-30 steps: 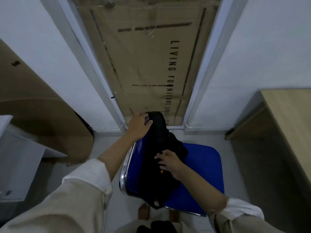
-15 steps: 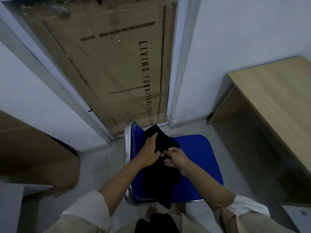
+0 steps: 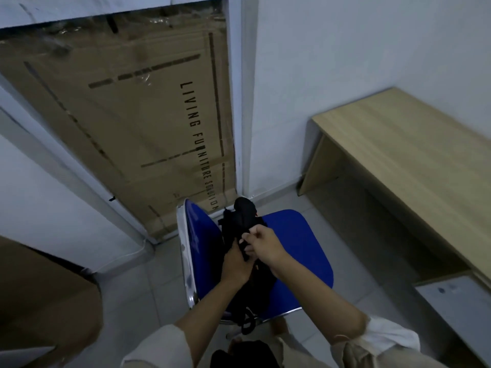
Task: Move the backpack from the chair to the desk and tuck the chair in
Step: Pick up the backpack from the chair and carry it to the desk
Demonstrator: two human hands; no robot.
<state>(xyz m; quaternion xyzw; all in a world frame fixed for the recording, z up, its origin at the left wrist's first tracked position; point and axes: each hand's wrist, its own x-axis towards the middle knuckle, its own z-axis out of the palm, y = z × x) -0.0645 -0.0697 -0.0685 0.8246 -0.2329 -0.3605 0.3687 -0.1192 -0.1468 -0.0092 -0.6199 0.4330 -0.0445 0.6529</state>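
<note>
- White walls close in a small tiled room, with a flat cardboard furniture carton (image 3: 127, 123) leaning in the recess straight ahead and the light wooden counter (image 3: 414, 155) against the wall on the right, its top bare in what shows.
- Compared with a second ago the view has swung rightward, so far more of the counter is in sight; that suggests the person is already turning toward where the bag must go.
- Both hands have come together on the black backpack (image 3: 243, 221), which stands on the blue chair (image 3: 295, 251) against its backrest.
- A second ago the left hand (image 3: 236, 264) was up at the bag's top; now it sits lower, wrapped round the bag's near side, fingers closed on the fabric.
- Right hand (image 3: 265, 244) has shifted from resting flat on the bag's front to a pinch, fingers narrow round what looks like a strap or top loop.
- Whether the bag has left the seat cannot be told; its lower straps hang past the seat's front edge.
- My read: the grip is settled and the lift is about to begin; the carry to the counter and tucking the chair in are both undone.
- One risk: the dangling straps could snag the chair frame as the bag rises.
</note>
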